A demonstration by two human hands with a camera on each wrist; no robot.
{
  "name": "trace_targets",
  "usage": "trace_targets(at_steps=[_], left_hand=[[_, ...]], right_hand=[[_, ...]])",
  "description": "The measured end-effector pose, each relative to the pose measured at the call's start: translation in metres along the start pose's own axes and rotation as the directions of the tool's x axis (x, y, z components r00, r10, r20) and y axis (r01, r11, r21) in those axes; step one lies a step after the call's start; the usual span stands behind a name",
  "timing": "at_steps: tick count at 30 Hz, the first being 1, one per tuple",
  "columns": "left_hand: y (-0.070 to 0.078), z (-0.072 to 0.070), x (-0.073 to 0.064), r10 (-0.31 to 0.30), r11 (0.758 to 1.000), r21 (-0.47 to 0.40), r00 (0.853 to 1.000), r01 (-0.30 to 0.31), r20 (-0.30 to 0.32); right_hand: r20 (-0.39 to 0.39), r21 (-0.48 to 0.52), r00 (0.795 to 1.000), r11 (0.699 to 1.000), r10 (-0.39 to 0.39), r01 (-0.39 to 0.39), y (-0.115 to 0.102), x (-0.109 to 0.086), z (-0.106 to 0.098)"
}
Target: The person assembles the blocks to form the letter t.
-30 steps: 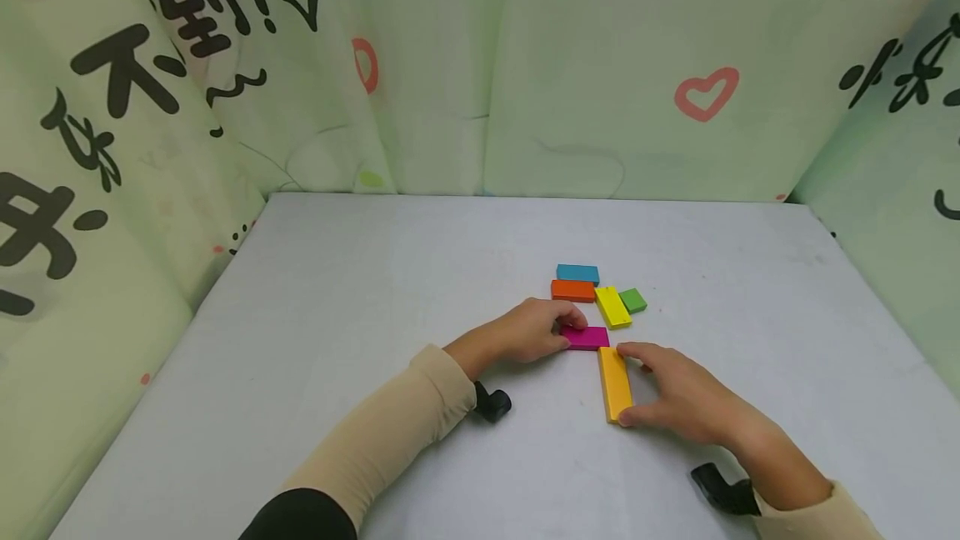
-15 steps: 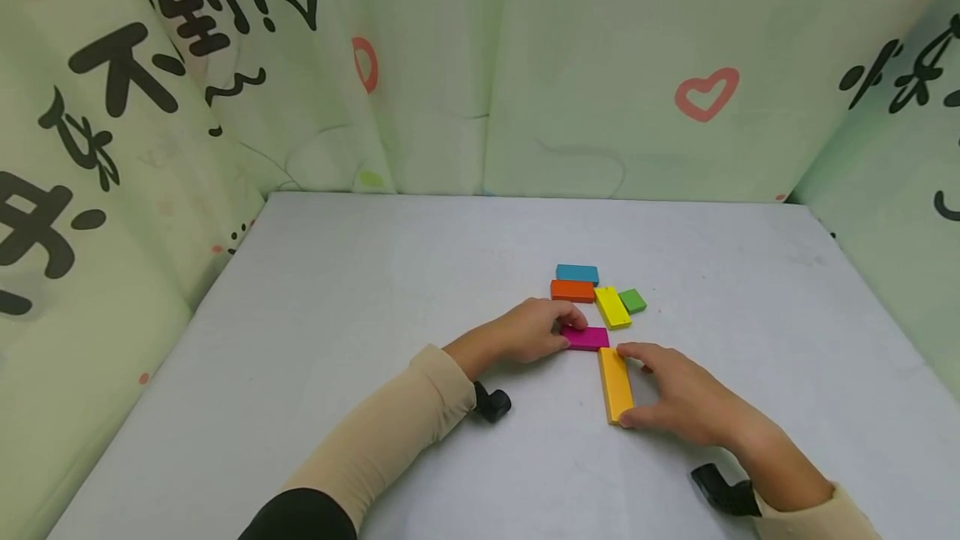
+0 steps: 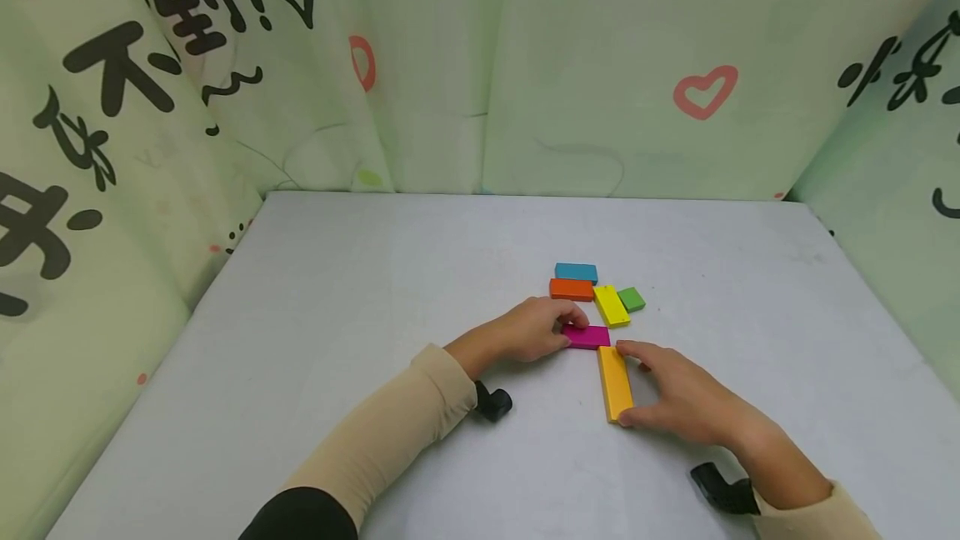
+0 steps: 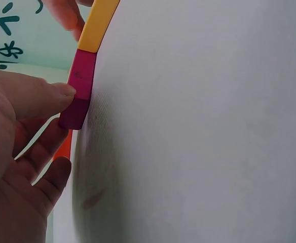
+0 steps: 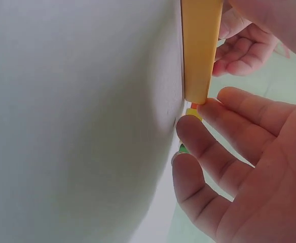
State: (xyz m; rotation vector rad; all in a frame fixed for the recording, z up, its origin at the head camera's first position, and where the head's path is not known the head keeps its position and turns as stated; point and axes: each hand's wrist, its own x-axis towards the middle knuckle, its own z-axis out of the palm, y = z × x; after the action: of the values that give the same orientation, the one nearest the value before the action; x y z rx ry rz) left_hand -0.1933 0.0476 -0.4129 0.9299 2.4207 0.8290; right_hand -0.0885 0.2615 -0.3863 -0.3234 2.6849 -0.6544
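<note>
On the white table, my left hand (image 3: 534, 330) pinches a magenta block (image 3: 587, 337) between thumb and fingers. Nearer to me lies a longer orange-yellow block (image 3: 615, 384), its far end against the magenta block's right end. My right hand (image 3: 678, 394) holds this long block by its two ends, thumb at the near end and forefinger at the far corner. The left wrist view has the magenta block (image 4: 82, 83) end to end with the orange-yellow block (image 4: 100, 23). Seen from the right wrist, my other right-hand fingers (image 5: 214, 147) are spread beside the long block (image 5: 199, 50).
Just beyond the hands lie a blue block (image 3: 576, 272), a red-orange block (image 3: 572, 289), a bright yellow block (image 3: 612, 307) set at a slant and a small green block (image 3: 632, 299). Light green printed curtains (image 3: 585, 65) enclose the table (image 3: 360, 273) at the back and sides.
Both hands and all the blocks keep their places; the head view has shifted only very slightly.
</note>
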Motion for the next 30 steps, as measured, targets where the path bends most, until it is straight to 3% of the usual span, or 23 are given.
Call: trace_targets(at_steps=[30], left_hand=[[0.0019, 0.0008, -0.0008, 0.017, 1.000, -0.017, 1.000, -0.017, -0.010]], right_hand=[[-0.003, 0.011, 1.000, 1.000, -0.001, 0.001, 0.0013, 0.0005, -0.0006]])
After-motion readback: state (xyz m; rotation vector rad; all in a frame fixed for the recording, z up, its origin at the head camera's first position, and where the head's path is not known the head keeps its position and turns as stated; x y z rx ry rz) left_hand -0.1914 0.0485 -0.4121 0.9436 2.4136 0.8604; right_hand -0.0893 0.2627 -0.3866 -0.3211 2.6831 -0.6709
